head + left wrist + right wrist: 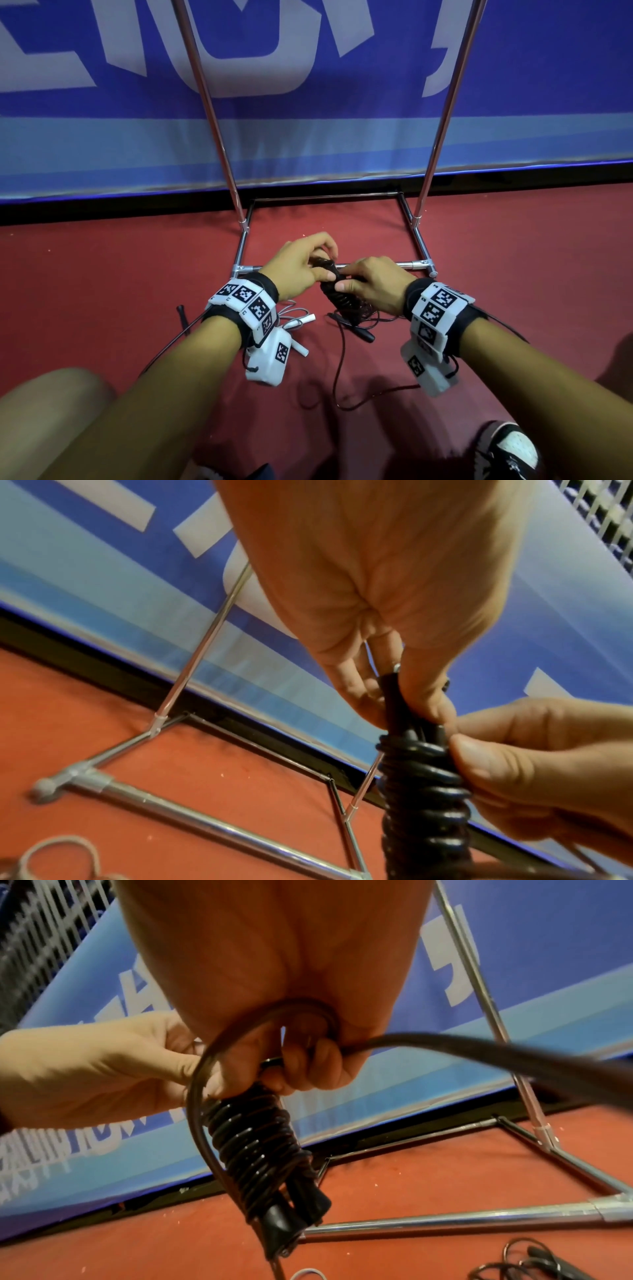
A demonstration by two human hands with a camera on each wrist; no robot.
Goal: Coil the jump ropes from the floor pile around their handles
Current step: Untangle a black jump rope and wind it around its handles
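Note:
A black jump rope (331, 286) is wound in tight turns around its paired handles (291, 1213), held above the red floor. My left hand (325, 263) pinches the upper handle ends (394, 693) between thumb and fingers. My right hand (346, 286) grips the coil (424, 780), its thumb pressing the top turns. The right hand's curled fingers (308, 1061) also hold the loose end of the rope (479, 1053), which loops past the coil (253, 1148). More black rope (339, 363) trails on the floor below.
A white jump rope (298, 320) lies on the floor under my left wrist. A chrome rack base (416, 264) and its uprights stand just beyond my hands, before a blue banner (308, 144). A shoe (510, 448) and a knee (51, 404) are near.

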